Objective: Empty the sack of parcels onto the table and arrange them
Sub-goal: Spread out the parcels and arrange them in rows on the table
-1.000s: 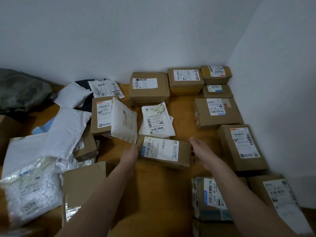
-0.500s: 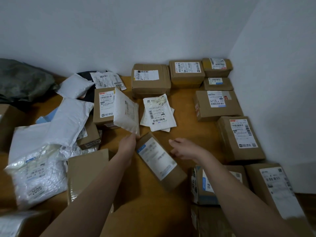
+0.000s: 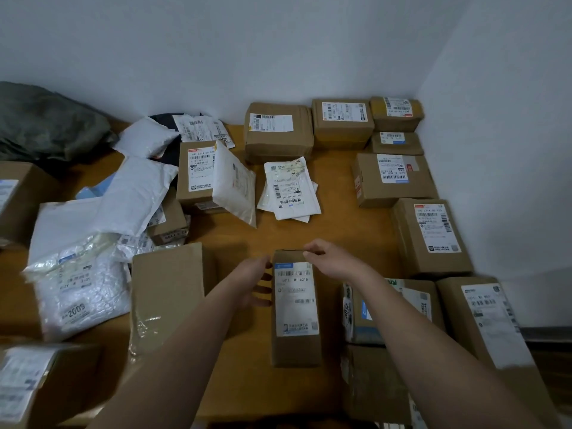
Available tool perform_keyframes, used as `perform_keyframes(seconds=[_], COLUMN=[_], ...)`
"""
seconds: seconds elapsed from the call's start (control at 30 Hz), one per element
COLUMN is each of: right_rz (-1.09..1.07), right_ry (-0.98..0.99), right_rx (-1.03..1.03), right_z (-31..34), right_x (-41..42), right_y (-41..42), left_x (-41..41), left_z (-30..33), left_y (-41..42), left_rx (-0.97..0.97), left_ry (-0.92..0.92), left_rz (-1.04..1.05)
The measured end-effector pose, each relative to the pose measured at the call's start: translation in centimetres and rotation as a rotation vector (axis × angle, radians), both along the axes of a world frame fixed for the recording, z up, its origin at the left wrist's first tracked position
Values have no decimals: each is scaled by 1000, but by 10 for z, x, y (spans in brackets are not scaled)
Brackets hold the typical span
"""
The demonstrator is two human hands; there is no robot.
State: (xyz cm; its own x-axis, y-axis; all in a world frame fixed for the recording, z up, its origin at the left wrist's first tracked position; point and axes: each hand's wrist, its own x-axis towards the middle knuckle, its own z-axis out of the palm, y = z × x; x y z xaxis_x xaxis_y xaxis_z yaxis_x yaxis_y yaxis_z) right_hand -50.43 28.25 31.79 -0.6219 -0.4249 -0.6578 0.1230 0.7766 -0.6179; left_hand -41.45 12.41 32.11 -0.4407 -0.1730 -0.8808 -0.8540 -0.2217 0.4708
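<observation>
Head view shows me a long brown box (image 3: 295, 308) lying flat near the middle of the wooden surface (image 3: 238, 376), label up, its length running away from me. My left hand (image 3: 252, 281) rests against its left side with fingers spread and fairly straight. My right hand (image 3: 329, 261) sits at the far end, fingertips curled onto the top edge, pinching it. Just right of the box stands a taped box with a blue label (image 3: 390, 308), and more brown boxes (image 3: 428, 236) line the right wall and the back corner. To the left lies a plain box (image 3: 168, 292), then a loose heap of white mailing bags (image 3: 93, 243). Flat paper envelopes (image 3: 289, 188) lie farther back. A dark green sack (image 3: 46, 122) sits slumped in the far left corner.
</observation>
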Motion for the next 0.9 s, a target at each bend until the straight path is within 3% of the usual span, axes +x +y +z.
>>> perform_keyframes(seconds=[0.13, 0.37, 0.9], right_rz=[90, 172, 227], right_ry=[116, 184, 166], right_rx=[131, 175, 128], right_z=[1, -3, -5], right_x=[3, 14, 27], right_y=[3, 9, 24], left_x=[9, 23, 40], left_z=[-3, -6, -5], left_y=[8, 22, 51], left_rx=[28, 27, 52], left_ry=[-45, -80, -40], left_rz=[-46, -117, -73])
